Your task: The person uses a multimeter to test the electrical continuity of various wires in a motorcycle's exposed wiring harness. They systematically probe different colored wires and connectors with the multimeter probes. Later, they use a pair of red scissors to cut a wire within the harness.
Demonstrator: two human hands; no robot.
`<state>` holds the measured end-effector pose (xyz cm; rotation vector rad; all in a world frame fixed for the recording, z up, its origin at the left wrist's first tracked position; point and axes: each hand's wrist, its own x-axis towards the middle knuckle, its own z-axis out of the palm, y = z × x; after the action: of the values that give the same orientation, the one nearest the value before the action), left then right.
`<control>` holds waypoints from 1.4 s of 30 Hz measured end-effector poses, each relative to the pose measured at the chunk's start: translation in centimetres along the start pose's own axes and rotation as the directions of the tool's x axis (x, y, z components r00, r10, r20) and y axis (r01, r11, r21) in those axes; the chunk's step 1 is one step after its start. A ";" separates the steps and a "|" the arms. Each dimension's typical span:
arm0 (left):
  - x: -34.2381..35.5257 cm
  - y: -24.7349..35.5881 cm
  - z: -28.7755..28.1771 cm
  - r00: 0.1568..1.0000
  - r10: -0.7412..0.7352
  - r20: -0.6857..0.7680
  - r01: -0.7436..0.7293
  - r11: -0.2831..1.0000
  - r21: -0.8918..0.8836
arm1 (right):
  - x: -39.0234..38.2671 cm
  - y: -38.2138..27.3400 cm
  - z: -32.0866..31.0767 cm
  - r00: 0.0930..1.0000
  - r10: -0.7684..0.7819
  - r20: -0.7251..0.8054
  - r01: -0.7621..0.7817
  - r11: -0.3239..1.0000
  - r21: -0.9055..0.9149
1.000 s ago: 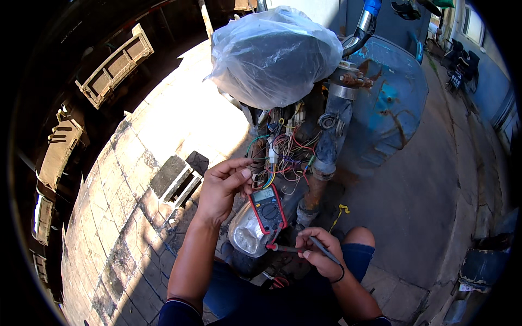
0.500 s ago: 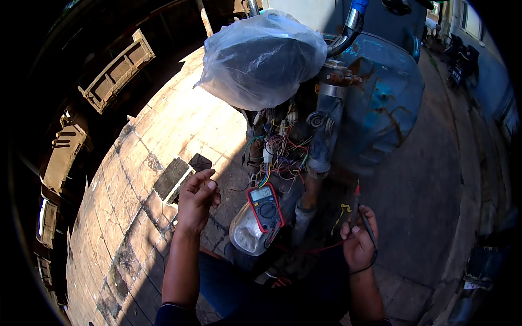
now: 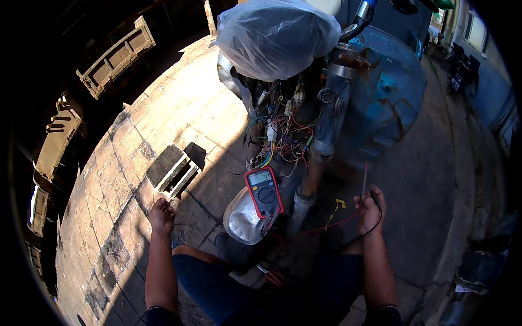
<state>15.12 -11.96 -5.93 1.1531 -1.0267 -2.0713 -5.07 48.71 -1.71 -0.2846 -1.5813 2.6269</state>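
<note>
Probe (image 3: pixel 365 180) juts from right grip (image 3: pixel 371 209); multimeter (image 3: pixel 264 193) lies well leftward.

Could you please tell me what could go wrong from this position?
1. The multimeter seems to rest on a rounded silver part, so it might slide off if bumped.
2. A red lead hangs near the right hand; a knee or foot could perhaps snag it.
3. The wires are tangled and crowded, so the red-tipped probe might touch the wrong one there.
</note>
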 end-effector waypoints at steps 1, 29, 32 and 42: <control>0.5 -0.4 -0.9 0.999 0.019 -0.041 -0.018 1.000 0.020 | 0.7 0.3 -0.6 1.000 -0.009 0.000 0.009 0.999 -0.038; -2.9 -4.4 -4.2 0.969 0.230 0.086 -0.217 0.642 0.735 | -1.6 2.5 -6.1 0.999 0.026 -0.026 -0.036 0.832 -0.553; -3.7 -4.1 -4.1 0.967 0.240 0.079 -0.216 0.623 0.751 | -1.7 2.7 -6.0 0.999 0.031 -0.018 -0.036 0.847 -0.530; -2.5 -4.5 -4.7 0.964 0.243 0.107 -0.242 0.637 0.732 | -2.0 2.5 -5.5 0.998 0.063 0.017 -0.045 0.847 -0.529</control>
<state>20.00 -9.17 -10.14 1.2685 -2.0197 -1.4293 -1.93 51.97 -6.14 -0.3117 -2.3212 2.1770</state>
